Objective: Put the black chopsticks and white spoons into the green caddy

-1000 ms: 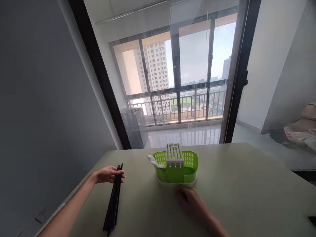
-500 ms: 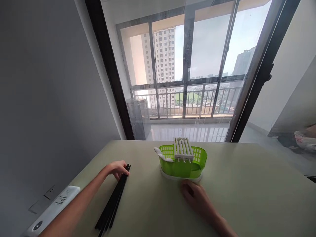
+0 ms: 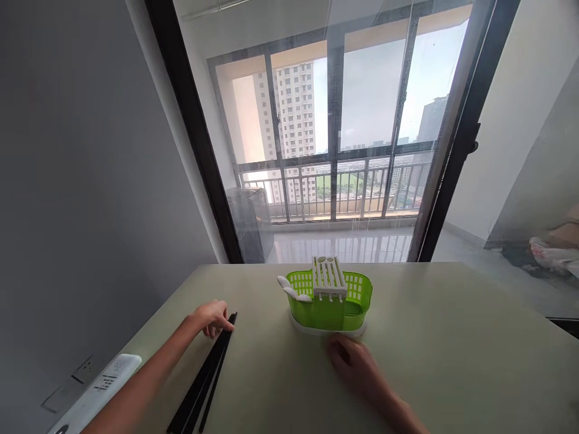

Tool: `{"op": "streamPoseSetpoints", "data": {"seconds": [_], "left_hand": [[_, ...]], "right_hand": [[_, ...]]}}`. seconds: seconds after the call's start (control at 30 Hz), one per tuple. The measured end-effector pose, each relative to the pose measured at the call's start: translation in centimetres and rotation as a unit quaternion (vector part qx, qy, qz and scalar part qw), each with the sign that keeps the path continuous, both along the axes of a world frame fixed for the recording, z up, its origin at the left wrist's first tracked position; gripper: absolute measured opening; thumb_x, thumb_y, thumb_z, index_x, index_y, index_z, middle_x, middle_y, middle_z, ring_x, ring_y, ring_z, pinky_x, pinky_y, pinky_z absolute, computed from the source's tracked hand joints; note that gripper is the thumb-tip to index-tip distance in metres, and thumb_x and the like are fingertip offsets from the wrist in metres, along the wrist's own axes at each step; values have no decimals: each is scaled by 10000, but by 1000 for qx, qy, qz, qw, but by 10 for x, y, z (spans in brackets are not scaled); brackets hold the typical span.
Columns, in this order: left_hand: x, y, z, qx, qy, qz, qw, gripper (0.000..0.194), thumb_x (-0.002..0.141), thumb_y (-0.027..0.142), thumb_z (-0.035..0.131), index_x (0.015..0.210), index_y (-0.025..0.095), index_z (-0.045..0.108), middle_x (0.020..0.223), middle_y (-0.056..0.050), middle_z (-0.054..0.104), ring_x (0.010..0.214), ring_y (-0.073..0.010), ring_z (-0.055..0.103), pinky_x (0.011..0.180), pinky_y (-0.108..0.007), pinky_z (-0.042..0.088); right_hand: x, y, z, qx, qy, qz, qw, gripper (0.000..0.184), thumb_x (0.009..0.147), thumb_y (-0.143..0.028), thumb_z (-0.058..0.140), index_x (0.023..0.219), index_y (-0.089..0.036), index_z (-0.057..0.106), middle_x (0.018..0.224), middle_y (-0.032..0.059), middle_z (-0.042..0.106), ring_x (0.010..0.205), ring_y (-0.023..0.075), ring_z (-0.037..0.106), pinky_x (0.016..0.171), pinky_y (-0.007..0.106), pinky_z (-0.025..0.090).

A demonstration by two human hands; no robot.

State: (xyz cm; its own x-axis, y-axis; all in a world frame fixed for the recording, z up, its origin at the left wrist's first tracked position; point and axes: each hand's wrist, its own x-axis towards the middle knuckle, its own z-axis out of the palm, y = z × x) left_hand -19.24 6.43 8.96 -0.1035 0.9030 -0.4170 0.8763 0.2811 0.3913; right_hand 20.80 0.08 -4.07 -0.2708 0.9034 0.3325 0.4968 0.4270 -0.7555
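A bundle of long black chopsticks lies slanting across the table, left of centre. My left hand is at its far end, fingers curled and fingertips closed on the sticks; exactly how many it grips cannot be made out. Toward the middle stands a green plastic basket with slotted sides, on a white base tray. A white slotted rack with small hooks spans its top, and white spoon-shaped pieces hang at its left rim. Loosely fisted, my right hand rests just before the tray, apparently with nothing in it.
The pale green tabletop ends at a glass door with a dark frame. A white power strip runs along the left edge beside the grey wall, below my left forearm.
The camera view has shifted slightly. My left hand has changed its hold a little at the chopsticks' far end, where the sticks look more spread. My right hand stays by the basket.
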Motion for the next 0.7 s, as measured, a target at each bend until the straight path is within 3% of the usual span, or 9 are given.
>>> {"op": "streamPoseSetpoints", "data": {"seconds": [0.1,0.17,0.23,0.33,0.43,0.57,0.7], "left_hand": [[23,2,12,133,29,-17,991,438,413,404,926,674,225,624,852,-132,733,963,-436,702,862,-534,536],[48,5,20,214,28,-36,976,426,636,504,820,936,238,679,1163,-155,699,1167,-408,627,1005,-500,466],[76,6,29,281,6,-73,957,414,872,549,603,1158,252,637,1314,-133,634,1230,-329,593,1070,-433,424],[119,2,41,380,-54,-180,906,409,997,531,426,1220,240,608,1283,-103,642,1181,-258,606,1053,-372,440],[150,-5,51,419,-61,-277,863,437,952,550,543,1252,240,609,1287,-110,642,1187,-273,594,1028,-389,459],[171,-6,55,394,-12,-355,848,540,803,593,731,1222,259,663,1243,-108,689,1144,-306,622,989,-417,479],[179,5,56,372,19,-387,844,373,814,559,736,1050,270,756,1085,-86,754,1012,-281,668,875,-379,505]], "right_hand": [[-1,1,0,-3,8,4,1000,262,949,-333,472,838,-208,673,703,13,673,614,158,554,609,262,402],[-1,1,1,0,9,2,1000,266,950,-331,470,819,-210,668,690,13,665,605,157,540,597,265,391],[-2,0,3,6,7,-5,1000,280,949,-320,461,790,-211,663,659,15,646,586,160,516,578,275,374],[-3,0,6,10,9,-7,1000,283,944,-299,449,782,-206,661,651,22,637,578,160,495,570,284,363],[-3,0,7,8,12,-4,1000,263,939,-282,451,799,-202,659,659,9,631,583,144,481,576,269,354],[-3,2,8,0,21,4,1000,258,938,-278,455,801,-192,657,664,8,633,592,136,478,583,264,345],[-4,3,9,0,19,-1,1000,253,924,-253,453,797,-189,662,671,14,645,601,139,485,588,272,348]]}}
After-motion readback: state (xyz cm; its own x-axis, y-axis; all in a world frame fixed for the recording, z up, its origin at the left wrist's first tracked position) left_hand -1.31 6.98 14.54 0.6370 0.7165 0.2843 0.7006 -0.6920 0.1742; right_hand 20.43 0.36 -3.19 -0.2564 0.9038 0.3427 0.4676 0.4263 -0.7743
